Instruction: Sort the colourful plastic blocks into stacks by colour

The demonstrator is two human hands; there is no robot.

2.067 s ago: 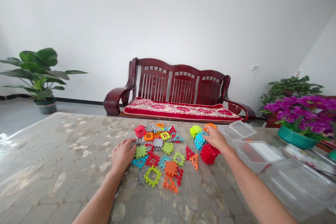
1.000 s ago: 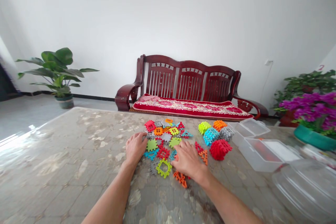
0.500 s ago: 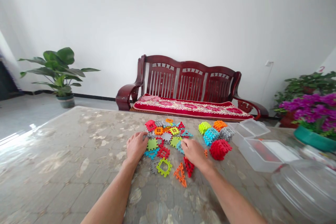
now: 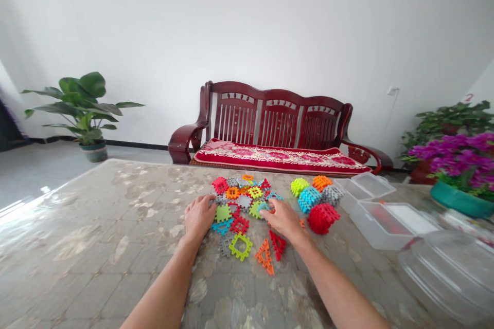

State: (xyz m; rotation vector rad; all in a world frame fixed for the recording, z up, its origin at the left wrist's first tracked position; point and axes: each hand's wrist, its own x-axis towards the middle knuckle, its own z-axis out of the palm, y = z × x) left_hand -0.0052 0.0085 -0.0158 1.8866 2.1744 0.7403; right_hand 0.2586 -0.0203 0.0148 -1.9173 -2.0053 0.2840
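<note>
A loose heap of colourful plastic interlocking pieces lies between my hands. My left hand (image 4: 199, 216) rests at the heap's left edge, fingers stretched forward, beside a green square piece (image 4: 223, 213) and a blue triangular piece (image 4: 222, 226). On the right side, my right hand (image 4: 284, 219) pinches a blue interlocking piece (image 4: 263, 206) between thumb and fingers, over a green square piece (image 4: 255, 210). Nearer me lie a green open-centred piece (image 4: 232, 250), an orange triangular piece (image 4: 264, 257) and a red triangular piece (image 4: 277, 244).
Sorted stacks, among them a red stack (image 4: 323, 218) and a blue stack (image 4: 309, 199), stand right of the heap. Farther right are a clear plastic box (image 4: 376, 234), a transparent lid (image 4: 447, 272) and a flower pot (image 4: 463, 200). A wooden bench (image 4: 280, 121) stands beyond the table.
The blue piece at my right fingertips has moved slightly up and away from me, and the fingers have shifted around it. My left hand stays almost in place.
</note>
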